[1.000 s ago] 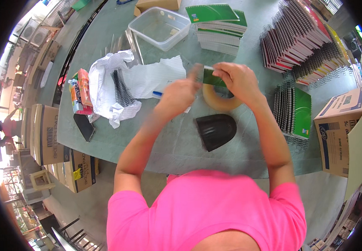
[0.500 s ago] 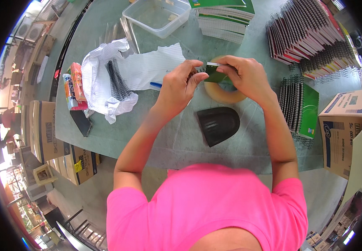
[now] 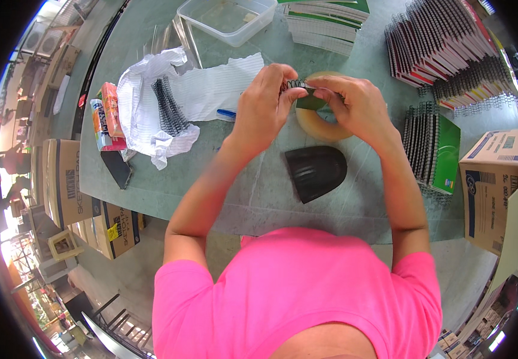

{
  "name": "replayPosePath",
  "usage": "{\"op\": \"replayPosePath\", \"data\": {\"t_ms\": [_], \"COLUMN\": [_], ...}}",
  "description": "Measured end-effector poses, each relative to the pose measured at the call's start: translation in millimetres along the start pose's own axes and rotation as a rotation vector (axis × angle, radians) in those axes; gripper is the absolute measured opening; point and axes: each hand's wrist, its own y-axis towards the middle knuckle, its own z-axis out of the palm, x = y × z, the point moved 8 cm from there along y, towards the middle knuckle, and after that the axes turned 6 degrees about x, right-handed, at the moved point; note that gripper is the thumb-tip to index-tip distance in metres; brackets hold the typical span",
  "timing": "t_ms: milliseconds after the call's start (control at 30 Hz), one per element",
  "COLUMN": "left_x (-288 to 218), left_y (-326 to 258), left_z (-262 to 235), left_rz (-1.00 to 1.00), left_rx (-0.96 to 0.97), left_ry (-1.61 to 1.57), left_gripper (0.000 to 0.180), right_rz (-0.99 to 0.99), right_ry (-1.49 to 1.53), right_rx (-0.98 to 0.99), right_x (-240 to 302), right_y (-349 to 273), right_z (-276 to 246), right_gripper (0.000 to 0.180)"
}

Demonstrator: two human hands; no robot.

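Note:
My left hand [image 3: 263, 107] pinches a black spiral binding coil [image 3: 295, 84] at the edge of a small green notebook [image 3: 310, 102]. From the other side, the fingers and thumb of my right hand [image 3: 357, 103] grip the notebook. Both hands are raised over a roll of tan tape [image 3: 325, 127], which they partly cover. Closer to me on the table lies a black, rounded, hollow-looking piece [image 3: 316, 173]. A blue pen [image 3: 226, 112] rests beside my left hand. Several loose black coils [image 3: 169, 107] sit on crumpled lined paper [image 3: 136, 119] at the left.
A clear plastic tub [image 3: 229, 27] and a stack of green-covered pads [image 3: 325, 27] stand at the far side. Piles of spiral notebooks [image 3: 435, 45] and green spiral notebooks [image 3: 435, 149] fill the right, by an open carton [image 3: 489, 197]. Colourful packets [image 3: 106, 119] lie far left.
My left hand has shifted slightly up and right against the notebook. More of the coil shows now between my hands. The whole view has moved slightly.

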Motion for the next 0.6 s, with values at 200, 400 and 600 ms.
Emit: {"op": "replayPosePath", "data": {"t_ms": [200, 400, 600], "left_x": [7, 13, 0], "left_y": [1, 4, 9], "left_z": [-14, -14, -16], "left_rz": [0.036, -0.113, -0.002], "left_rx": [0.187, 0.296, 0.212], "left_ry": [0.103, 0.009, 0.09], "left_gripper": [0.024, 0.022, 0.019], "right_rz": [-0.073, -0.089, -0.043], "right_ry": [-0.22, -0.11, 0.027], "right_rx": [-0.084, -0.165, -0.134], "right_x": [7, 8, 4], "right_y": [-3, -4, -5], "right_z": [1, 1, 1], "right_gripper": [0.011, 0.02, 0.022]}}
